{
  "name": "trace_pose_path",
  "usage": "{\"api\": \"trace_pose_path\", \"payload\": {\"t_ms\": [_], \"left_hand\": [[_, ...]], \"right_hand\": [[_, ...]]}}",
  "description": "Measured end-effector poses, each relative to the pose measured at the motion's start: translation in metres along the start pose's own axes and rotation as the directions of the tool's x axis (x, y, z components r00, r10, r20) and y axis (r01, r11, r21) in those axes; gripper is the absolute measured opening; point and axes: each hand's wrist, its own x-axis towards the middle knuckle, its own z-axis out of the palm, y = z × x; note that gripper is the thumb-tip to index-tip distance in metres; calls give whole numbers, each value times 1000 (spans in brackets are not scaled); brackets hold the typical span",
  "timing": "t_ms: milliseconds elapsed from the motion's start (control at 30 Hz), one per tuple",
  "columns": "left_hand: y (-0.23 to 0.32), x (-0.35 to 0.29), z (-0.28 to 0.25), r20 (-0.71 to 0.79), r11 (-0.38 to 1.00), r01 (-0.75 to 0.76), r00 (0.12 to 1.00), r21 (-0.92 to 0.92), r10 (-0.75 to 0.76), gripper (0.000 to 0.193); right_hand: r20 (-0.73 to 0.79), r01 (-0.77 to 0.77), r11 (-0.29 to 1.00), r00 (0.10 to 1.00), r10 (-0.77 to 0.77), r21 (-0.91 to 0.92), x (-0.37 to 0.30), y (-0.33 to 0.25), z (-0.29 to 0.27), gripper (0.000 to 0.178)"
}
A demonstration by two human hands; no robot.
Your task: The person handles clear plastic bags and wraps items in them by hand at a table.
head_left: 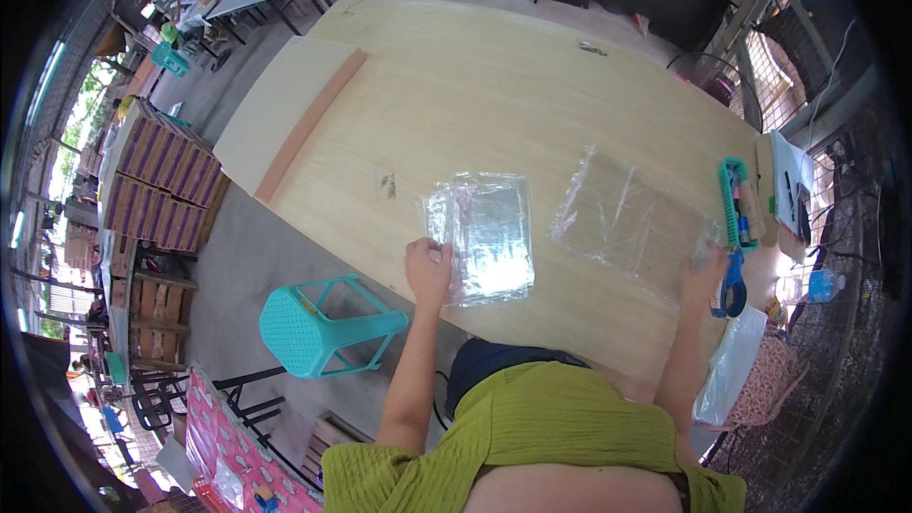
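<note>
A stack of clear plastic bags [486, 233] lies on the pale wooden table [494, 95] in front of me. My left hand [429, 271] rests on its near left corner, fingers pressing the plastic. Further right lies a single clear plastic bag [627, 214], flat on the wood. My right hand [703, 271] pinches that bag's near right corner. A blue tape dispenser [731, 287] sits just right of this hand.
A teal basket [734, 201] with small items stands at the table's right end, beside papers [788, 195]. A teal plastic stool [318, 323] stands on the concrete floor to my left. Stacked crates [161, 180] are further left. A water bottle [812, 285] lies at the right.
</note>
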Motion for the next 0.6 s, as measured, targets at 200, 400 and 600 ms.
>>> {"api": "trace_pose_path", "payload": {"t_ms": [200,400,600], "left_hand": [[118,-37,10,531,886,-134,757,-444,381,29],[125,-72,32,631,726,60,547,-685,550,29],[68,-66,64,305,862,-499,809,-95,502,46]], "right_hand": [[746,-751,76,630,-217,656,-43,-168,-19,66],[784,-765,192,618,-48,615,-44,-169,5,56],[790,-740,326,611,-37,588,-37,-135,12,33]]}}
